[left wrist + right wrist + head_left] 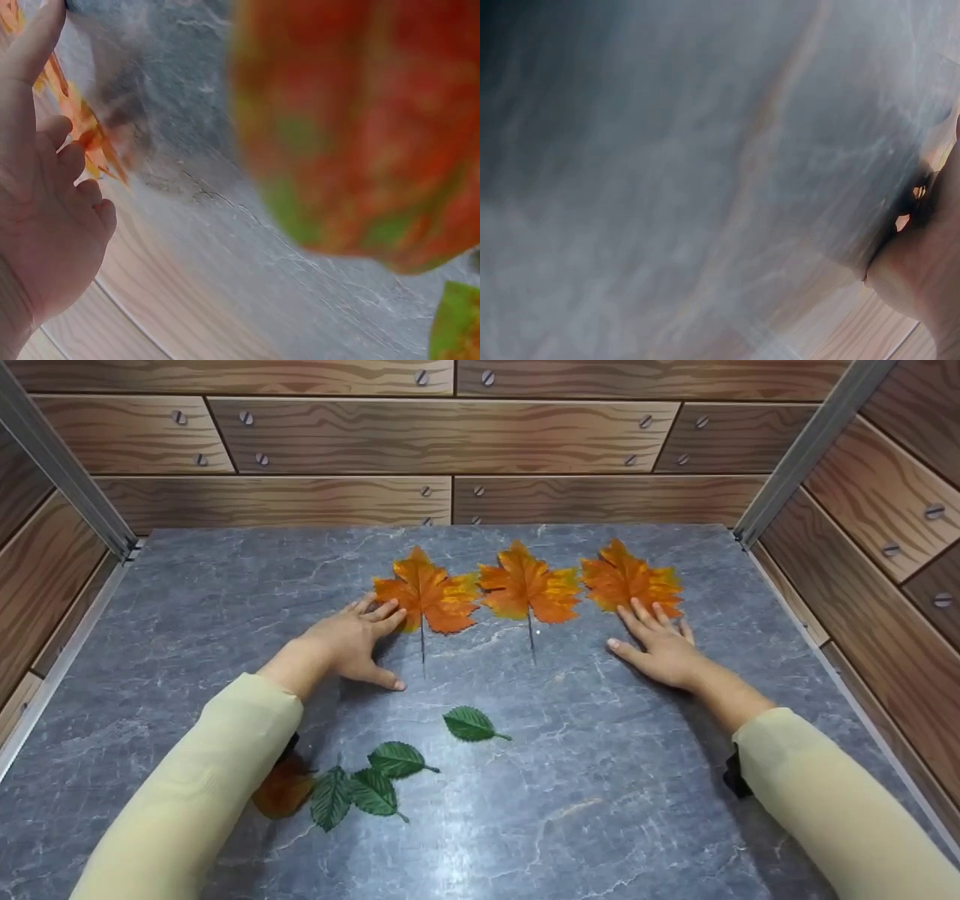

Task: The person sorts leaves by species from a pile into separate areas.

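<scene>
Three orange and yellow artificial maple leaves lie in a row toward the back of the table: a left leaf (435, 592), a middle leaf (529, 585) and a right leaf (630, 577). Thin dark stems on the left and middle ones point toward the front. The left hand (349, 637), fingers spread, touches the left leaf's edge with its fingertips. On the lower part of the right leaf rest the fingertips of the right hand (660, 652), its thumb held out to the side. In the right wrist view only part of the right hand (922, 270) shows.
Several green leaves lie nearer the front: a single one (469, 724) and a cluster (375, 791). An orange-red leaf (283, 789), partly hidden by the left forearm, looms blurred in the left wrist view. Wood-patterned panels (450, 435) enclose the grey marbled table (600, 795).
</scene>
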